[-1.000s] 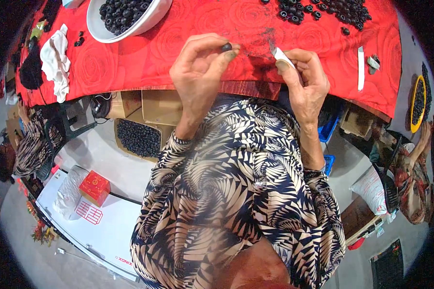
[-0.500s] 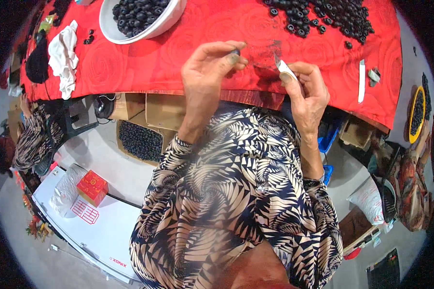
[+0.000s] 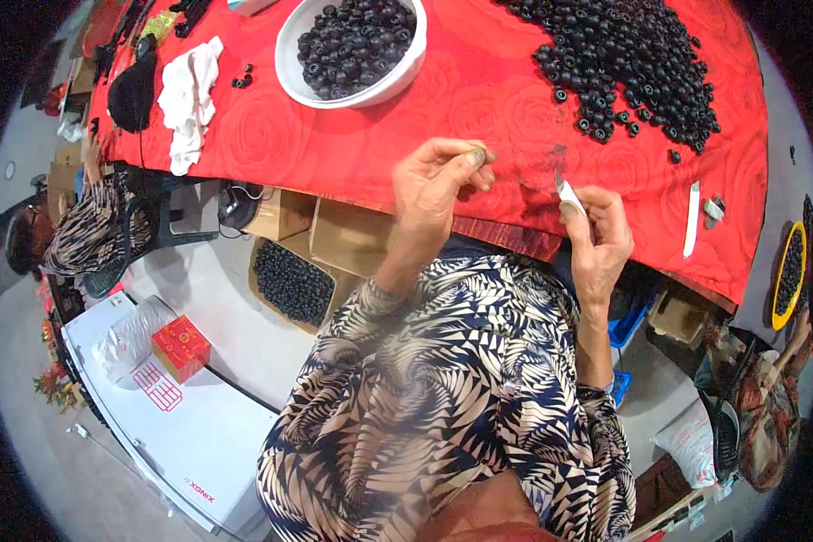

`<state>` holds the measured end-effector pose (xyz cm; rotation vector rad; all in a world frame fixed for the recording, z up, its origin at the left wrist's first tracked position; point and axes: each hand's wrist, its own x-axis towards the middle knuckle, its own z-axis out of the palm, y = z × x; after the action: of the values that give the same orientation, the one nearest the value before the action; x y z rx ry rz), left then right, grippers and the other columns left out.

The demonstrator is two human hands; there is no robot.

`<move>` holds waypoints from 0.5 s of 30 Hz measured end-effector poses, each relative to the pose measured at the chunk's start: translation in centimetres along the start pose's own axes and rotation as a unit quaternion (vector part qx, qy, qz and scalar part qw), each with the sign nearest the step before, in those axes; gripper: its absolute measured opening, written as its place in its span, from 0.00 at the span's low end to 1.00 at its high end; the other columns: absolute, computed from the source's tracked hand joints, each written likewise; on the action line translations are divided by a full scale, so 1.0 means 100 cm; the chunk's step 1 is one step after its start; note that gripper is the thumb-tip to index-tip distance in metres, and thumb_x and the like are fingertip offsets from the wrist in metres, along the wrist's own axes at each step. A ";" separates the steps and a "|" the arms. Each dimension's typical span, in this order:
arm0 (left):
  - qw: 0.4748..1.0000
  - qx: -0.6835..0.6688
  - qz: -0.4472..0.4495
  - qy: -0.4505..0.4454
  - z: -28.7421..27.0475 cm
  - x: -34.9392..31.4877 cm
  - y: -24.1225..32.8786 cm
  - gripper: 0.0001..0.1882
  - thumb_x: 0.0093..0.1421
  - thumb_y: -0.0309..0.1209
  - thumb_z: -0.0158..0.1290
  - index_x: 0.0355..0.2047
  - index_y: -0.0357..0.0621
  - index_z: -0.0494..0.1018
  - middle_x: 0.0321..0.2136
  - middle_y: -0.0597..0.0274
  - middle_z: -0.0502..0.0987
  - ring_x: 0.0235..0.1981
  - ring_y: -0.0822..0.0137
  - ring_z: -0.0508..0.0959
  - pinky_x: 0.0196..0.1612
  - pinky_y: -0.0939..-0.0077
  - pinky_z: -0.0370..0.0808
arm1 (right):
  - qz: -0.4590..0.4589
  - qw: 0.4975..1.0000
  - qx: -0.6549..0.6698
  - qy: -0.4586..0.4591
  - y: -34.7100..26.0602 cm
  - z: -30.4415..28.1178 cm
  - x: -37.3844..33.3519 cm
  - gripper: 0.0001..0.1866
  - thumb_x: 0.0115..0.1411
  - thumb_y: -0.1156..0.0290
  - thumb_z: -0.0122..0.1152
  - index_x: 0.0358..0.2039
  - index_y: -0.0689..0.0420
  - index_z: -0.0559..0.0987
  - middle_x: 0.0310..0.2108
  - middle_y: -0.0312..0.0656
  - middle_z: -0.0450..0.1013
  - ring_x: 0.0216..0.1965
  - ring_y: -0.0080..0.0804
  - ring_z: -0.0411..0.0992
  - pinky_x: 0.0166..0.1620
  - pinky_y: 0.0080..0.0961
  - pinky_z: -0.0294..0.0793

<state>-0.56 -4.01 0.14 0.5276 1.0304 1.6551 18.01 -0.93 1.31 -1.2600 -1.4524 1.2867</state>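
My left hand (image 3: 434, 185) is raised over the near edge of the red tablecloth (image 3: 262, 135), thumb and fingertips pinched together. Whatever sits between them is hidden. In my right hand (image 3: 599, 233) is a small knife (image 3: 568, 193), with a white handle or wrapping and a short dark blade pointing away from me. The two hands are apart. Beyond the right hand lies a heap of small black ring-like parts (image 3: 637, 68), some loose along its near side. A white bowl (image 3: 286, 63) full of similar black pieces stands beyond the left hand.
A white cloth (image 3: 190, 104) and a black cap-like item (image 3: 132, 92) lie at the left. A white strip (image 3: 692, 219) rests near the right edge. Below, a box of black pieces (image 3: 294, 282) stands beside a white panel (image 3: 217, 443). Other people sit at both sides.
The view has shifted, so the table and both hands appear lower and farther right. A dark piece that showed between my left fingertips is now hidden. The knife stays in my right hand.
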 end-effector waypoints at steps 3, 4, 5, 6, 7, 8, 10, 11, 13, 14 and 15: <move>1.000 0.031 0.000 0.005 0.004 -0.001 0.008 0.04 0.54 0.21 0.48 0.30 0.31 0.70 0.28 0.51 0.75 0.24 0.71 0.74 0.31 0.80 0.71 | -0.004 1.000 0.009 0.003 0.002 -0.001 0.001 0.10 0.50 0.78 0.59 0.32 0.64 0.71 0.26 0.40 0.73 0.29 0.22 0.71 0.32 0.17 0.69; 0.999 0.051 -0.003 0.001 0.005 -0.001 0.011 0.04 0.54 0.20 0.48 0.29 0.31 0.70 0.28 0.51 0.75 0.24 0.70 0.74 0.31 0.80 0.71 | -0.003 1.000 -0.007 0.001 0.001 -0.002 0.001 0.10 0.49 0.78 0.59 0.32 0.64 0.71 0.26 0.40 0.73 0.28 0.21 0.71 0.31 0.17 0.69; 0.999 0.039 0.009 -0.004 0.005 0.000 0.012 0.04 0.54 0.20 0.48 0.29 0.30 0.70 0.28 0.51 0.75 0.24 0.70 0.74 0.30 0.80 0.72 | -0.002 1.000 -0.023 -0.002 0.000 -0.002 0.001 0.09 0.49 0.78 0.59 0.32 0.64 0.71 0.25 0.39 0.72 0.27 0.21 0.71 0.31 0.16 0.69; 0.999 0.041 0.011 -0.005 0.005 0.002 0.015 0.04 0.54 0.20 0.48 0.29 0.30 0.70 0.28 0.51 0.75 0.24 0.70 0.74 0.30 0.80 0.72 | -0.004 1.000 -0.021 -0.001 -0.002 -0.002 0.001 0.09 0.49 0.78 0.59 0.32 0.64 0.71 0.25 0.39 0.72 0.27 0.21 0.71 0.31 0.16 0.69; 0.997 0.063 0.034 -0.006 0.006 0.005 0.019 0.04 0.54 0.19 0.48 0.29 0.30 0.71 0.28 0.51 0.75 0.23 0.70 0.74 0.29 0.80 0.72 | -0.003 1.000 -0.013 0.002 -0.003 -0.001 0.001 0.09 0.49 0.77 0.59 0.32 0.64 0.71 0.25 0.39 0.72 0.27 0.21 0.70 0.30 0.16 0.68; 0.995 0.084 0.057 -0.006 0.007 0.007 0.024 0.03 0.54 0.19 0.48 0.28 0.30 0.71 0.28 0.50 0.75 0.23 0.70 0.74 0.28 0.80 0.72 | -0.002 1.000 -0.005 0.005 -0.003 -0.001 0.001 0.09 0.49 0.77 0.59 0.31 0.64 0.71 0.25 0.39 0.72 0.26 0.21 0.70 0.29 0.16 0.68; 0.991 0.106 0.082 0.000 0.006 0.013 0.036 0.04 0.54 0.19 0.48 0.28 0.30 0.72 0.27 0.51 0.75 0.22 0.70 0.74 0.27 0.80 0.72 | 0.000 1.000 -0.005 0.003 -0.005 -0.002 0.000 0.09 0.49 0.77 0.59 0.31 0.64 0.71 0.25 0.39 0.72 0.26 0.20 0.70 0.29 0.16 0.68; 0.986 0.126 0.105 0.006 0.005 0.016 0.044 0.04 0.54 0.19 0.48 0.27 0.31 0.72 0.27 0.51 0.75 0.21 0.70 0.74 0.26 0.80 0.72 | 0.004 1.000 -0.006 0.001 -0.006 -0.002 0.000 0.09 0.49 0.77 0.59 0.31 0.64 0.71 0.25 0.39 0.72 0.26 0.20 0.70 0.29 0.15 0.68; 0.975 0.167 0.142 0.027 -0.003 0.028 0.056 0.04 0.54 0.20 0.48 0.27 0.31 0.73 0.26 0.53 0.76 0.21 0.71 0.74 0.26 0.80 0.73 | 0.002 1.000 -0.009 0.007 -0.004 -0.003 0.000 0.09 0.49 0.77 0.59 0.31 0.64 0.71 0.25 0.38 0.72 0.26 0.20 0.69 0.29 0.15 0.67; 0.960 0.209 0.180 0.049 -0.006 0.035 0.063 0.05 0.55 0.21 0.49 0.27 0.31 0.73 0.25 0.54 0.76 0.21 0.72 0.74 0.25 0.80 0.73 | 0.000 1.000 -0.009 0.012 -0.004 -0.004 -0.001 0.09 0.50 0.77 0.59 0.31 0.64 0.71 0.25 0.38 0.72 0.26 0.19 0.69 0.29 0.15 0.67; 0.951 0.230 0.193 0.072 -0.006 0.041 0.071 0.05 0.55 0.22 0.49 0.27 0.32 0.74 0.24 0.56 0.76 0.21 0.73 0.74 0.26 0.80 0.73 | 0.001 1.000 -0.008 0.013 -0.002 -0.005 -0.001 0.09 0.50 0.77 0.59 0.31 0.64 0.71 0.25 0.38 0.72 0.26 0.19 0.69 0.29 0.15 0.67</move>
<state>-6.31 -0.90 5.15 0.9772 1.5110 1.8114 18.51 -0.95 1.62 -1.2838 -1.4465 1.2571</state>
